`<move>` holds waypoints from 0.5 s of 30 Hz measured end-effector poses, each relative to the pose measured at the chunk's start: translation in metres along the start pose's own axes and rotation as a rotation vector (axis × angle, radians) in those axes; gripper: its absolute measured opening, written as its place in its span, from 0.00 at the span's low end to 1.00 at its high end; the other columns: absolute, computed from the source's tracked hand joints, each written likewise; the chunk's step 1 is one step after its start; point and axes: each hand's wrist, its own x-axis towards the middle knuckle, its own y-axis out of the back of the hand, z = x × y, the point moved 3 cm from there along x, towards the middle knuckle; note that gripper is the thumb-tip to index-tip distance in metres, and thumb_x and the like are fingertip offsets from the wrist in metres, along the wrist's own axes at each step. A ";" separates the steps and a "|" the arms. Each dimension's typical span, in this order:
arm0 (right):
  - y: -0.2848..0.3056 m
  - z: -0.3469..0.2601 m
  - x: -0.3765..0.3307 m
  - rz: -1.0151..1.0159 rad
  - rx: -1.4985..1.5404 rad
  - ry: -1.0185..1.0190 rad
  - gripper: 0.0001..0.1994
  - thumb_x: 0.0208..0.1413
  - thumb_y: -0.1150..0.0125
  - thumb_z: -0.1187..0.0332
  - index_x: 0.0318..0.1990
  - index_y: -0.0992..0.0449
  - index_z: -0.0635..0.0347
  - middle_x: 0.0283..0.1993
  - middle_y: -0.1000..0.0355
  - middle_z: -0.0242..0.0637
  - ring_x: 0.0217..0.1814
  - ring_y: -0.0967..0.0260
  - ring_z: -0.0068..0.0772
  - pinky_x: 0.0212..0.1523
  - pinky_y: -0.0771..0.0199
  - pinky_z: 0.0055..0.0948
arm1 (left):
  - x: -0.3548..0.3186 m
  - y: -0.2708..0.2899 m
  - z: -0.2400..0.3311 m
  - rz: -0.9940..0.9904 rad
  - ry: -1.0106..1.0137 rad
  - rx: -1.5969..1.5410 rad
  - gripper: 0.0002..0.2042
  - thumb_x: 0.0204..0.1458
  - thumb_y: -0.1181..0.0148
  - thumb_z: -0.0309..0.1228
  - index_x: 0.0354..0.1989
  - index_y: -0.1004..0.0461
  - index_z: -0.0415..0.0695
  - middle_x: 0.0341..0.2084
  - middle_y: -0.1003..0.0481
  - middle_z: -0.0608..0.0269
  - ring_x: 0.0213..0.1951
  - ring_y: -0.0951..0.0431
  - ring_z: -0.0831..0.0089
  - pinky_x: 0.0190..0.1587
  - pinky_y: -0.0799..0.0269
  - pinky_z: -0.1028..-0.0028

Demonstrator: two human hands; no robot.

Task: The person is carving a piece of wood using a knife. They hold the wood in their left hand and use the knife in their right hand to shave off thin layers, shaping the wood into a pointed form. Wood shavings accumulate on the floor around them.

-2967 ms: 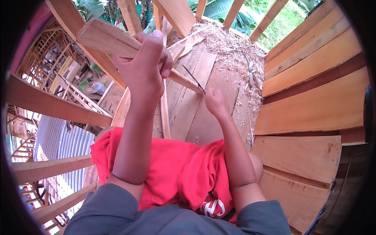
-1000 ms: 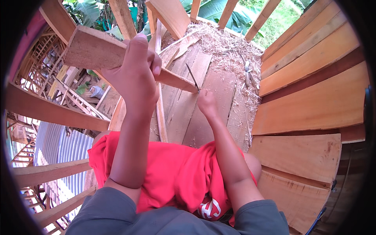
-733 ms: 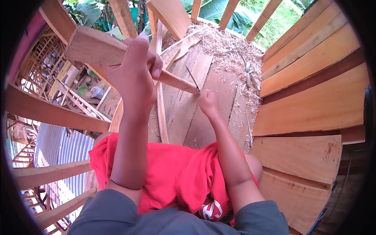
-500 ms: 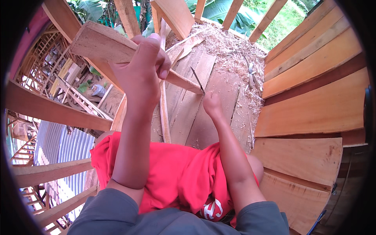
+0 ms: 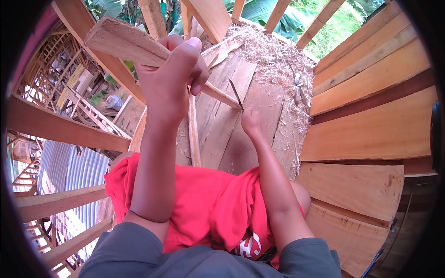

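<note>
My left hand (image 5: 172, 76) is closed round a long strip of wood (image 5: 127, 41), whose broad end sticks out to the upper left. The strip slants down from my fist toward the floor at the right. At its lower end, my right fist (image 5: 251, 121) grips a knife, the handle hidden by my fingers. The thin dark blade (image 5: 235, 93) points up and away, close against the tip of the strip; whether it cuts into the wood I cannot tell. Red cloth (image 5: 199, 199) covers my lap.
Beyond my hands, curled wood shavings (image 5: 271, 55) lie over the plank floor (image 5: 238, 148). Another narrow wooden strip (image 5: 193, 134) rests just right of my left forearm. Board walling (image 5: 366, 125) closes the right side; open wooden framing (image 5: 69, 123) stands at the left.
My left fist has shifted slightly right, and the strip's upper end has turned a little. My right hand and the knife have barely moved.
</note>
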 end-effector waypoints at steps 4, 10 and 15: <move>0.012 -0.055 -0.020 -0.245 0.116 0.059 0.27 0.61 0.66 0.57 0.31 0.24 0.73 0.34 0.29 0.67 0.43 0.29 0.66 0.48 0.34 0.52 | 0.002 0.017 0.000 0.055 0.012 0.028 0.18 0.51 0.51 0.29 0.12 0.49 0.50 0.07 0.51 0.73 0.08 0.49 0.81 0.14 0.51 0.78; 0.004 -0.024 -0.012 -0.039 -0.023 -0.019 0.28 0.62 0.65 0.56 0.31 0.24 0.73 0.33 0.29 0.67 0.43 0.29 0.66 0.48 0.34 0.53 | 0.006 0.013 -0.004 -0.033 -0.012 -0.064 0.18 0.50 0.46 0.28 0.12 0.46 0.48 0.07 0.47 0.72 0.08 0.45 0.82 0.12 0.50 0.79; -0.004 -0.004 -0.009 0.045 -0.026 -0.025 0.28 0.62 0.67 0.55 0.31 0.24 0.74 0.34 0.29 0.67 0.43 0.30 0.67 0.48 0.34 0.53 | 0.006 0.015 -0.004 -0.148 -0.003 -0.029 0.18 0.51 0.53 0.28 0.12 0.49 0.51 0.06 0.49 0.73 0.08 0.47 0.80 0.13 0.50 0.78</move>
